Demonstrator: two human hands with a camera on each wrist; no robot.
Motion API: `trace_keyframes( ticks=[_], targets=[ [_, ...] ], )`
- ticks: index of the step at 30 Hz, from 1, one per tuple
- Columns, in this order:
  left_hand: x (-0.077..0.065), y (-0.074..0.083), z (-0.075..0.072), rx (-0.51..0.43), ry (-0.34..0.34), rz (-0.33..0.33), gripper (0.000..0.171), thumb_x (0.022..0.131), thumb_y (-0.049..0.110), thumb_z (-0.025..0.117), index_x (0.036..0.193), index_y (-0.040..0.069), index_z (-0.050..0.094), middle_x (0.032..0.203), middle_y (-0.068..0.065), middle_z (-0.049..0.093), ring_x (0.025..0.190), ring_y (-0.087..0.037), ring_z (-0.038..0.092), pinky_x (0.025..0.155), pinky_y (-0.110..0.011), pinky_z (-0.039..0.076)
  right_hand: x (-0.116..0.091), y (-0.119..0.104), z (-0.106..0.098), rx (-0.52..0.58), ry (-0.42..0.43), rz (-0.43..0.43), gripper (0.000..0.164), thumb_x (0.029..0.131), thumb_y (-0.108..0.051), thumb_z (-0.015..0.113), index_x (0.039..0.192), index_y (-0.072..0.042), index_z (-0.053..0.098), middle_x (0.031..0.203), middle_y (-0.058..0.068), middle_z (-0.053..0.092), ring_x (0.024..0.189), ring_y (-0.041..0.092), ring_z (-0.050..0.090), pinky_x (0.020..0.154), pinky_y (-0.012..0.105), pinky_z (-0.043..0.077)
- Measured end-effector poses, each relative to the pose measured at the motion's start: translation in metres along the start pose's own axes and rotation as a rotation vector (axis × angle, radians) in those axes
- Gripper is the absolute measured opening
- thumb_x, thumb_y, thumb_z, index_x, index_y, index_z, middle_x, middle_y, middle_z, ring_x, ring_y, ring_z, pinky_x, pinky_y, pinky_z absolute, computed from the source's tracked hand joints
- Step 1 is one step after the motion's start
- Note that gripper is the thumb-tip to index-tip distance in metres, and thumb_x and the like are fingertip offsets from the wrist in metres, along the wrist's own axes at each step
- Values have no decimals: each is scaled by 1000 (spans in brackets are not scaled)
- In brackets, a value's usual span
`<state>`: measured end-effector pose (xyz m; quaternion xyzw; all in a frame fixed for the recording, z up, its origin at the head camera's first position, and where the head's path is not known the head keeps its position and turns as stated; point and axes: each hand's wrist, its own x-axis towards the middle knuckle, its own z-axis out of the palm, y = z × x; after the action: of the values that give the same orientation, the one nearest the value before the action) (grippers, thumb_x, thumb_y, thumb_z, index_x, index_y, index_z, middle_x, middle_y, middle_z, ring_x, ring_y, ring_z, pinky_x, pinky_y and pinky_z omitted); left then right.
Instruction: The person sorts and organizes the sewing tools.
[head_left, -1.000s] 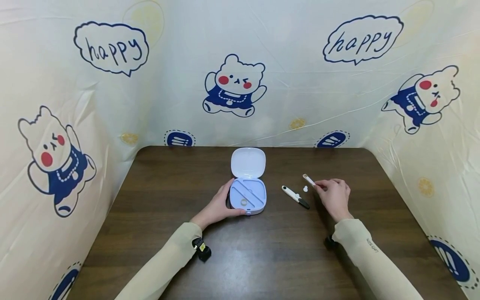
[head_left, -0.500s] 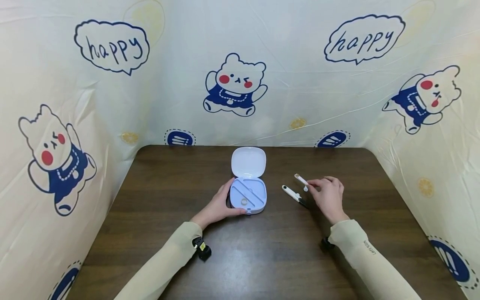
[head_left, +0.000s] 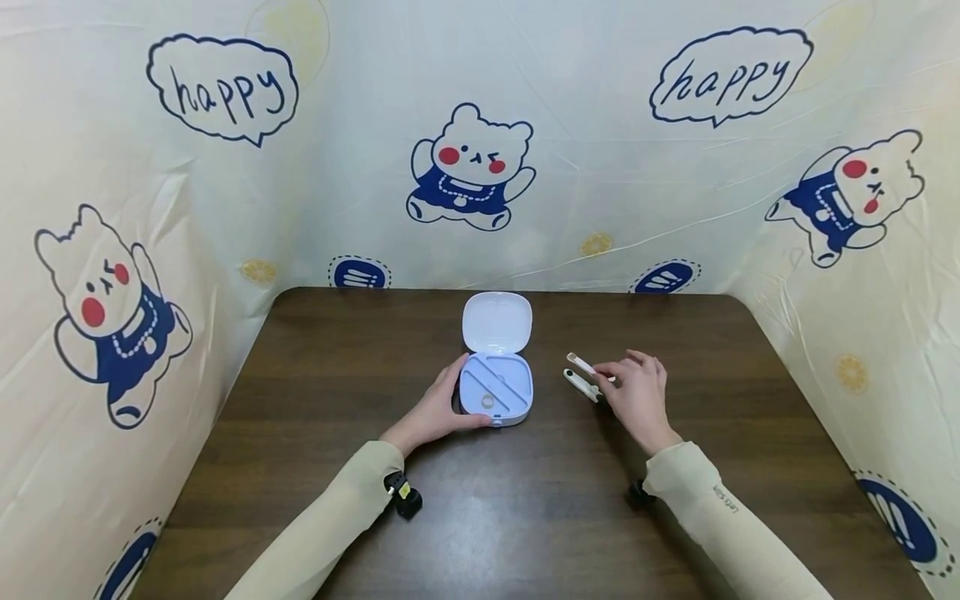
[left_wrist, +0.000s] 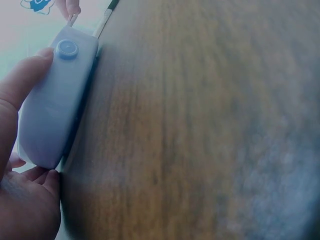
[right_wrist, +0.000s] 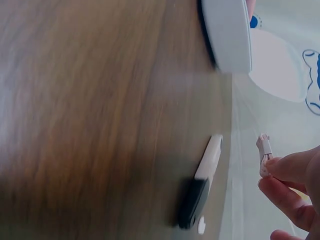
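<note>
Here, we pinch the slim white bundle (head_left: 580, 363) near one end in our right hand (head_left: 637, 396), right of the box (head_left: 501, 385) our left hand (head_left: 437, 412) grips; it seems light, bendable, best pinched gently there.

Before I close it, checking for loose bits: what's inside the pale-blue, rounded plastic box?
Inside the box, a small beige ring-shaped item lies in the near-left compartment. Anything beneath that compartment's floor is covered.

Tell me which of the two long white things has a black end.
The tool lying on the table: one end is white, the other black. The second, the slim piece pinched in the right grip, shows no black.
</note>
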<state>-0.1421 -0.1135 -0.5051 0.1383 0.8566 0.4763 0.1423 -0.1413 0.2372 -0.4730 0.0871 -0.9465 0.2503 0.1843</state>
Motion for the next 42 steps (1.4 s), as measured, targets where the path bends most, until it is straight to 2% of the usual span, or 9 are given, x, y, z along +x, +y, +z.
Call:
trace_keyframes(
  ticks=[16,29,42],
  targets=[
    [2,-4,1,10,6,10,124,78,49,91,168,16,12,169,-15,23,152,-31,30,122,-54,30,-3,-33,12,47,23,-95,9,85,-9,85,94,-11,84,85,10,75,120,43,56,111,70,23],
    [1,-4,1,10,7,8,124,78,50,90,168,18,11,169,-15,23,152,-32,30,121,-55,30,-1,-60,15,82,-56,-93,9,89,-15,84,98,-13,84,91,5,79,124,40,55,115,69,21],
    [2,-4,1,0,3,3,123,79,52,89,168,18,11,169,-15,23,152,-32,31,121,-56,30,-6,-79,32,110,-106,-123,10,90,-16,84,99,-13,84,90,4,78,125,40,56,115,69,22]
  ],
)
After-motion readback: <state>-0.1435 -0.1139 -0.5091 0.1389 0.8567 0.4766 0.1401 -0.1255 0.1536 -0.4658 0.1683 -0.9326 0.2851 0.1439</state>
